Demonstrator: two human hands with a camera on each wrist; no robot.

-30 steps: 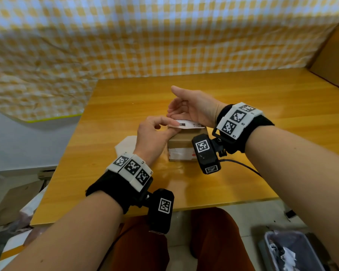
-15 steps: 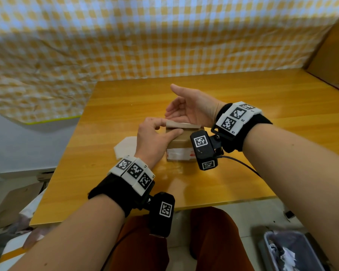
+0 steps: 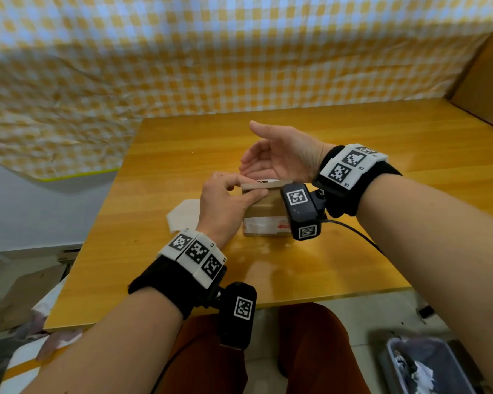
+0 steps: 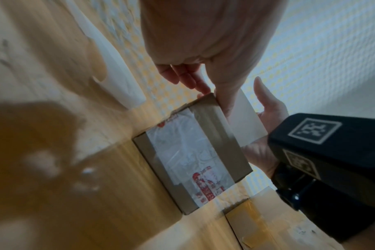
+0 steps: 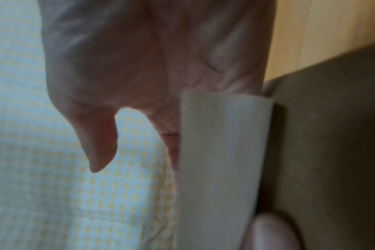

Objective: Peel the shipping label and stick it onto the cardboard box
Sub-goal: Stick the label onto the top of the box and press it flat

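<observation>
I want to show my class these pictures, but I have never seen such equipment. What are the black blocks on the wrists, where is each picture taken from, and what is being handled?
No machine here: a person wears three cameras. One sits on the head; the black blocks strapped below each wrist look along the hand. On the wooden table stands a small cardboard box, with white backing paper beside it. The left hand pinches the white shipping label at the box's top edge. The right hand, fingers straight, backs the label.

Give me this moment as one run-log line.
stage: sticking | white shipping label: partly over brown cardboard box top | left hand: pinching label edge | right hand: open, beside label
</observation>
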